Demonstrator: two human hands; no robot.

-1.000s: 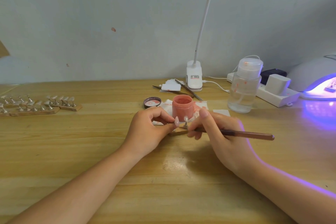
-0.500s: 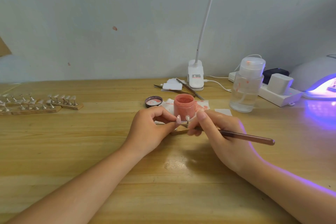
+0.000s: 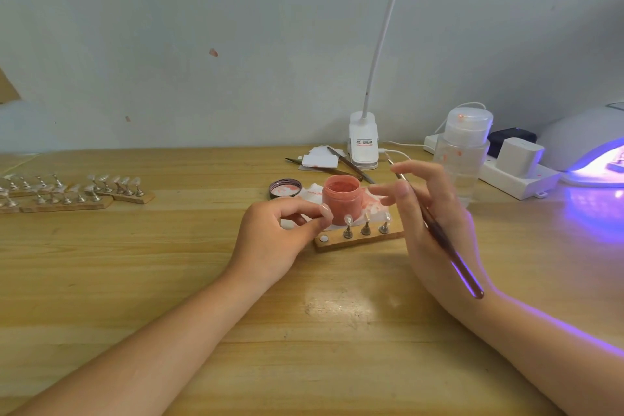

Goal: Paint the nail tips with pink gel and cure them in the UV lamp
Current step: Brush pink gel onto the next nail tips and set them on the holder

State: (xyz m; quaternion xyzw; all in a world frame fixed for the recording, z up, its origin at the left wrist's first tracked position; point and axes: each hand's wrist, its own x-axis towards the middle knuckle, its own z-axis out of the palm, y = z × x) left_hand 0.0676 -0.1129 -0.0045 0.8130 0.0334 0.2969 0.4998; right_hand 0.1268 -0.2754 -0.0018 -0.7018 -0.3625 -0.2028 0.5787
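Note:
My left hand [image 3: 283, 236] pinches one nail tip [image 3: 326, 211] on its small stand between thumb and forefinger, just left of the open pink gel jar [image 3: 341, 199]. In front of the jar a wooden holder strip [image 3: 359, 239] carries three more nail tips on metal stands. My right hand [image 3: 429, 213] is raised to the right of the jar and holds a thin brown brush [image 3: 439, 233], bristles pointing up and away, its other fingers spread. The UV lamp [image 3: 587, 149] glows purple at the far right.
The jar lid [image 3: 285, 187] lies left of the jar on a stained white wipe. Several more nail-tip holder strips [image 3: 67, 194] sit at the far left. A clear pump bottle [image 3: 464, 152], a power strip [image 3: 516, 176], a clip lamp base [image 3: 364, 145] and tweezers line the back.
My right hand has lifted off the holder strip and swung the brush upright, uncovering the strip. My left hand has lifted one tip off the strip's left end.

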